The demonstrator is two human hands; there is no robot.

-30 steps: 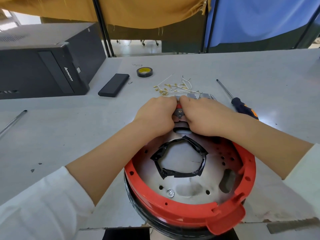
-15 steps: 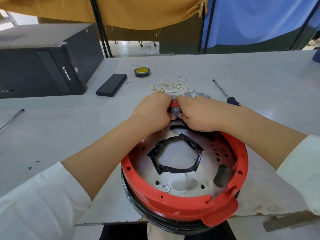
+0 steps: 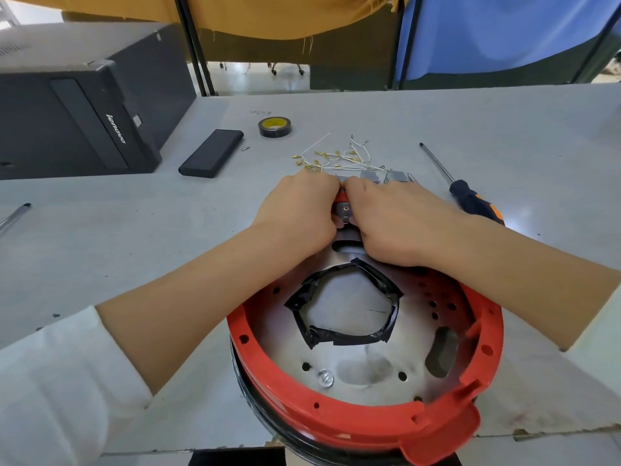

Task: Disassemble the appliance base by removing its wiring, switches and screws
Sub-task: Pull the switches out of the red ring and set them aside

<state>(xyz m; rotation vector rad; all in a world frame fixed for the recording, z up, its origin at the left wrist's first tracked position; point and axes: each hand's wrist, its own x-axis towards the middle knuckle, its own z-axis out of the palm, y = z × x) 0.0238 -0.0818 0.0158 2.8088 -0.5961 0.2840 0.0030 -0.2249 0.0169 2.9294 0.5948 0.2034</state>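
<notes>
Both hands, left hand (image 3: pixel 297 210) and right hand (image 3: pixel 391 218), pinch the small switch (image 3: pixel 343 210) at the far rim of the appliance base (image 3: pixel 353 422). I'd wiggle it out evenly, no yanking.

Only one legible text: "lenovo", in white letters on the front panel of the black computer case (image 3: pixel 84 105) at far left of the desk (image 3: pixel 437 122). Reads sideways along the panel. No other readable lettering or numbers.
</notes>
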